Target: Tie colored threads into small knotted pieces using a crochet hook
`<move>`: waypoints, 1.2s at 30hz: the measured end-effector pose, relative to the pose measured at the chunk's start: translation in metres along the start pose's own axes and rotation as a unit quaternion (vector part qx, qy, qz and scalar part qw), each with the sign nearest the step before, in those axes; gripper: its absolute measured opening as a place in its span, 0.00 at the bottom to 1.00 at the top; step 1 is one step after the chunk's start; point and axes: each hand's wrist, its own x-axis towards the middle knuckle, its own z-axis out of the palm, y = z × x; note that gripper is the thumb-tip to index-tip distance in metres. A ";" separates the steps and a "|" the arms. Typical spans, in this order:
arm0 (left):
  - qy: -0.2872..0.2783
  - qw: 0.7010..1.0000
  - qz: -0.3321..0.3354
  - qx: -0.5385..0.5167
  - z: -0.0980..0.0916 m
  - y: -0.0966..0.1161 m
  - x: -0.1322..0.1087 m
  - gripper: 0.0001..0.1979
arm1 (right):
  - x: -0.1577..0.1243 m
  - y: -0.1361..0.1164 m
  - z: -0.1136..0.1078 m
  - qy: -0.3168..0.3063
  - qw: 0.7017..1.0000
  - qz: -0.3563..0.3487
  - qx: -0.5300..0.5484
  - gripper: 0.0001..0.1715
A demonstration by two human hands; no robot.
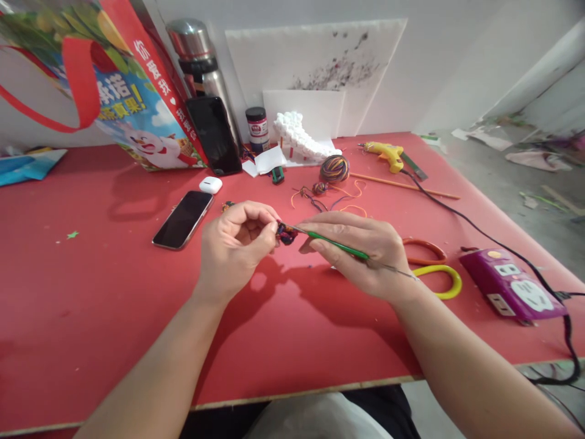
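Left hand (240, 241) pinching a multicoloured yarn piece (287, 236), held in front and to the left of the yarn ball (334, 168); right hand (372, 239) gripping a green-handled hook (338, 245), its tip at the piece. Right of the ball: yellow glue gun (390, 157).

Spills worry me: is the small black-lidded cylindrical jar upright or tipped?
Upright: the small black-lidded cylindrical jar stands with its lid uppermost.
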 end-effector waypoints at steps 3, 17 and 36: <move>0.015 0.997 0.048 0.064 0.001 0.002 -0.004 0.05 | 0.000 -0.001 0.000 -0.002 1.000 -0.001 0.001 0.13; 0.003 0.946 -0.235 -0.221 0.007 -0.001 0.009 0.08 | -0.001 0.000 -0.001 -0.022 0.999 -0.021 -0.030 0.14; 0.015 0.983 0.108 0.145 0.003 -0.006 -0.004 0.05 | 0.000 0.002 0.002 -0.020 0.996 -0.042 -0.076 0.11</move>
